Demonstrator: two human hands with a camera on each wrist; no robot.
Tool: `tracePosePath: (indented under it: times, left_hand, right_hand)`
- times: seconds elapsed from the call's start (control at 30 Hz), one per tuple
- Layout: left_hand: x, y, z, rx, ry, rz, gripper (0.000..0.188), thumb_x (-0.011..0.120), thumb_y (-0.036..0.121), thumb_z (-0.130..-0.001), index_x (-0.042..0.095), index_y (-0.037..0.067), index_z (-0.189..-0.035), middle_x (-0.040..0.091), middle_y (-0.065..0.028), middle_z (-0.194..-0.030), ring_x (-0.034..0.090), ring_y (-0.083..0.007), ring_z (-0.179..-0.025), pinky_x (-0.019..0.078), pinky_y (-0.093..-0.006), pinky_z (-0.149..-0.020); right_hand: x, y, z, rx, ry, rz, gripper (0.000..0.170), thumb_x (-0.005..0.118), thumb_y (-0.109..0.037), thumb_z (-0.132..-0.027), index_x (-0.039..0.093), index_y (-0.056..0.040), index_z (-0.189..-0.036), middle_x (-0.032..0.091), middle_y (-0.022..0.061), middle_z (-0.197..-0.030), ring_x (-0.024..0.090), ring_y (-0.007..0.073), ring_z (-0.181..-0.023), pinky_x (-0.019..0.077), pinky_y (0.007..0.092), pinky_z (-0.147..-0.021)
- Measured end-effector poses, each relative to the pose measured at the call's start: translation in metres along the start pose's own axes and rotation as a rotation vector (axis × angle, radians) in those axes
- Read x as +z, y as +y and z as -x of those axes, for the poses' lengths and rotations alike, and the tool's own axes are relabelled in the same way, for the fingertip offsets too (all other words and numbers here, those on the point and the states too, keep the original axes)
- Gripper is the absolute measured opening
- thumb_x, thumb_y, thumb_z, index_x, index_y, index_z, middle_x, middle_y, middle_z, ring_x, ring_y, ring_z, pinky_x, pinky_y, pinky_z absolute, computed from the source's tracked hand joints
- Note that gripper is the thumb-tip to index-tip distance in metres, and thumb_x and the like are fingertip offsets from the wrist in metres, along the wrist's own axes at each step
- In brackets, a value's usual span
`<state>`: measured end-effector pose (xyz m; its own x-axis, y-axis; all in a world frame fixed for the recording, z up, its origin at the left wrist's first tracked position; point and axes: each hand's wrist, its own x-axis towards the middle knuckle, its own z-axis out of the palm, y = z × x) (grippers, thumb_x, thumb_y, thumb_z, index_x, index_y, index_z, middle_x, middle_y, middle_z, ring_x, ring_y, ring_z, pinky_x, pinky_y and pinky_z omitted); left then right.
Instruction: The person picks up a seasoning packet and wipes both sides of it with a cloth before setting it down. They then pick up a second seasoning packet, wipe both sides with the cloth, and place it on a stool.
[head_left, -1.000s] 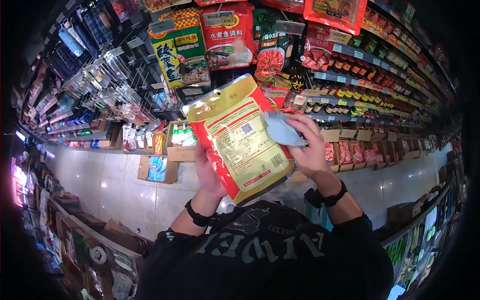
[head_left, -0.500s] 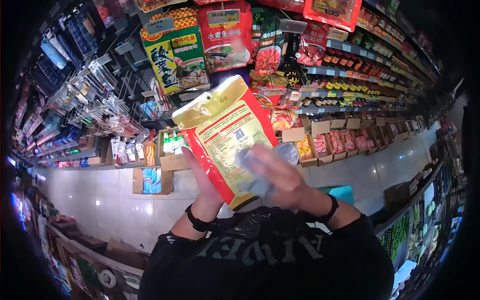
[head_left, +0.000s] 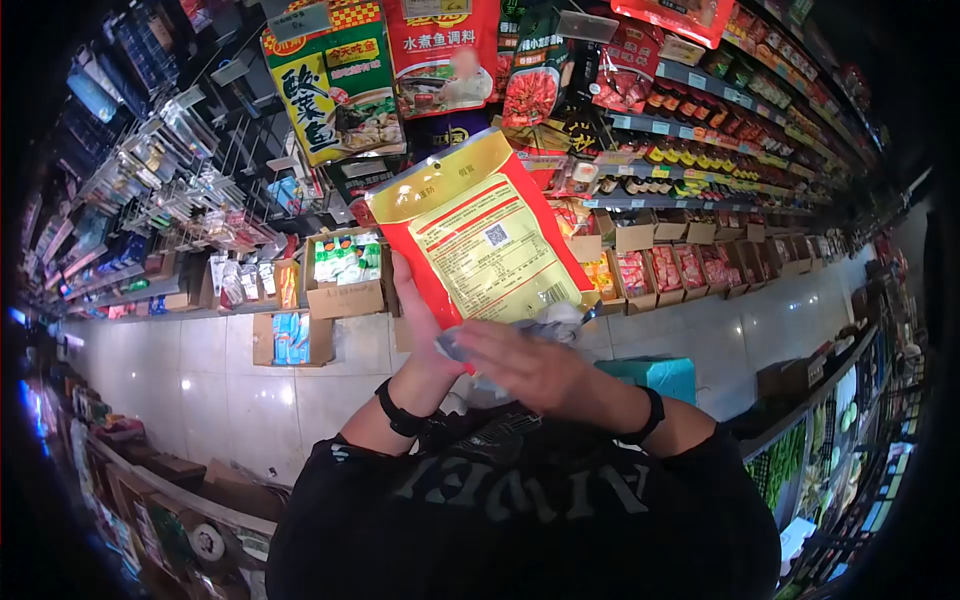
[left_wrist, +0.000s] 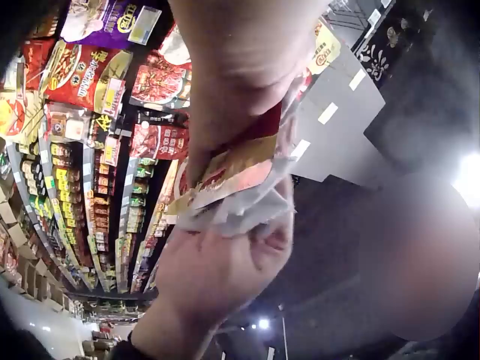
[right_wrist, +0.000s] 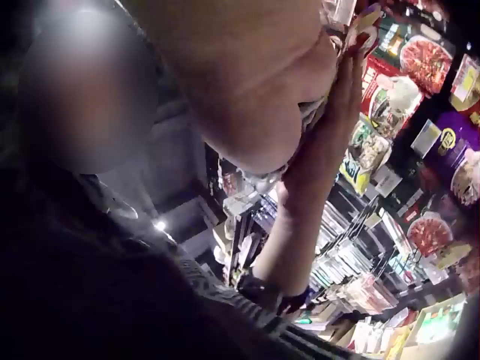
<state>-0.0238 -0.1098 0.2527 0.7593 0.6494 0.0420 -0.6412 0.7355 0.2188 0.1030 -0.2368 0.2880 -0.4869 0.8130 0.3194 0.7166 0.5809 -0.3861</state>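
A red and gold food pouch (head_left: 478, 200) is tilted in front of the chest in the head view, its printed back with a QR code and barcode facing up. My left hand (head_left: 425, 325) grips it at the lower left, with part of the hand hidden behind it. My right hand (head_left: 530, 368) holds a crumpled grey cloth (head_left: 562, 322) over the pouch's bottom edge, close to the left hand. In the left wrist view the cloth (left_wrist: 244, 206) wraps the pouch's edge above the right hand (left_wrist: 225, 274).
Hanging food bags, one green and yellow (head_left: 335, 95) and one red (head_left: 445, 65), face me beyond the pouch. Shelves of jars (head_left: 690, 160) run along the right. Open cardboard boxes (head_left: 345, 300) stand low by the tiled floor (head_left: 190, 400). A teal box (head_left: 655, 378) sits behind the right forearm.
My right hand has brought the cloth from the pouch's right side across its face and down to the bottom edge. The left hand keeps its hold.
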Motion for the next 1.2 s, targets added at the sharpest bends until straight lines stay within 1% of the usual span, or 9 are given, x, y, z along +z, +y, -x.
tracePosePath:
  times: [0.2,0.4,0.5,0.53,0.6,0.67,0.77,0.97,1.2]
  left_hand:
    - [0.035,-0.018,-0.008,0.028,-0.037,-0.046,0.093,0.029,0.078,-0.095,0.028,0.009,-0.157,0.041,-0.018,-0.155,0.047,-0.0379,-0.138,0.0414,-0.0533,-0.113]
    - [0.047,-0.054,-0.036,0.097,0.007,-0.062,0.086,0.035,0.073,-0.097,0.032,0.009,-0.155,0.044,-0.0183,-0.153,0.05,-0.037,-0.136,0.0434,-0.054,-0.111]
    - [0.073,-0.065,-0.032,0.125,0.013,-0.096,0.088,0.037,0.074,-0.096,0.031,0.009,-0.155,0.042,-0.0189,-0.155,0.05,-0.0393,-0.135,0.0432,-0.0562,-0.111]
    - [0.08,-0.067,-0.032,0.139,-0.005,-0.117,0.089,0.037,0.075,-0.096,0.031,0.009,-0.155,0.041,-0.019,-0.155,0.049,-0.0399,-0.136,0.0429,-0.057,-0.111]
    - [0.08,-0.07,-0.036,0.161,-0.073,-0.109,0.091,0.037,0.076,-0.094,0.031,0.01,-0.156,0.041,-0.0188,-0.155,0.048,-0.0419,-0.136,0.0417,-0.0605,-0.11]
    - [0.072,-0.075,-0.044,0.137,-0.073,-0.092,0.093,0.034,0.079,-0.093,0.029,0.01,-0.156,0.04,-0.0181,-0.155,0.046,-0.0403,-0.138,0.0414,-0.0585,-0.111]
    - [0.075,-0.085,-0.055,0.12,-0.023,-0.086,0.093,0.036,0.079,-0.093,0.031,0.01,-0.156,0.041,-0.0174,-0.155,0.047,-0.0383,-0.138,0.0419,-0.0572,-0.111]
    - [0.072,-0.094,-0.056,0.138,0.039,-0.14,0.089,0.037,0.076,-0.095,0.033,0.01,-0.154,0.043,-0.0174,-0.152,0.049,-0.0372,-0.136,0.0448,-0.0557,-0.109]
    - [0.072,-0.07,-0.049,0.082,-0.097,-0.006,0.091,0.032,0.078,-0.095,0.032,0.01,-0.155,0.043,-0.018,-0.152,0.048,-0.0386,-0.136,0.0434,-0.0571,-0.11]
  right_hand:
    - [-0.043,0.067,0.058,0.15,0.443,0.147,0.05,0.057,0.005,-0.085,0.055,0.0016,-0.136,0.051,0.0191,-0.148,0.054,0.0343,-0.133,0.0498,0.0397,-0.107]
    - [-0.041,0.034,0.056,-0.268,0.232,0.06,0.044,0.067,0.005,-0.078,0.064,0.0025,-0.123,0.058,0.0154,-0.139,0.059,0.0314,-0.126,0.0537,0.0419,-0.104]
    - [-0.061,0.073,0.091,-0.273,0.309,0.182,0.04,0.068,-0.001,-0.081,0.064,0.0034,-0.121,0.061,0.0153,-0.135,0.061,0.0298,-0.124,0.0552,0.0414,-0.101]
    - [-0.068,0.085,0.105,-0.176,0.35,0.006,0.035,0.062,-0.002,-0.086,0.065,0.0047,-0.12,0.06,0.0156,-0.138,0.059,0.0296,-0.127,0.0545,0.0426,-0.102]
    - [-0.082,0.121,0.128,-0.14,0.446,0.37,0.037,0.055,0.001,-0.089,0.064,0.0062,-0.124,0.056,0.0194,-0.142,0.057,0.0328,-0.131,0.0507,0.0438,-0.106]
    - [-0.095,0.149,0.145,0.118,0.582,0.307,0.046,0.045,0.007,-0.084,0.062,0.0101,-0.126,0.053,0.0258,-0.144,0.054,0.0381,-0.134,0.0464,0.0438,-0.109]
    - [-0.132,0.139,0.144,0.203,0.905,0.234,0.054,0.039,0.007,-0.078,0.059,0.0136,-0.128,0.05,0.0335,-0.143,0.053,0.044,-0.133,0.0429,0.0447,-0.11]
    - [-0.124,0.125,0.137,0.009,0.763,0.051,0.045,0.045,-0.001,-0.085,0.061,0.0122,-0.125,0.051,0.0341,-0.141,0.054,0.0441,-0.13,0.0437,0.0486,-0.108]
    - [-0.095,0.129,0.121,0.183,0.902,-0.091,0.043,0.043,0.003,-0.077,0.066,0.0089,-0.112,0.057,0.0241,-0.124,0.059,0.0349,-0.113,0.0464,0.0404,-0.1]
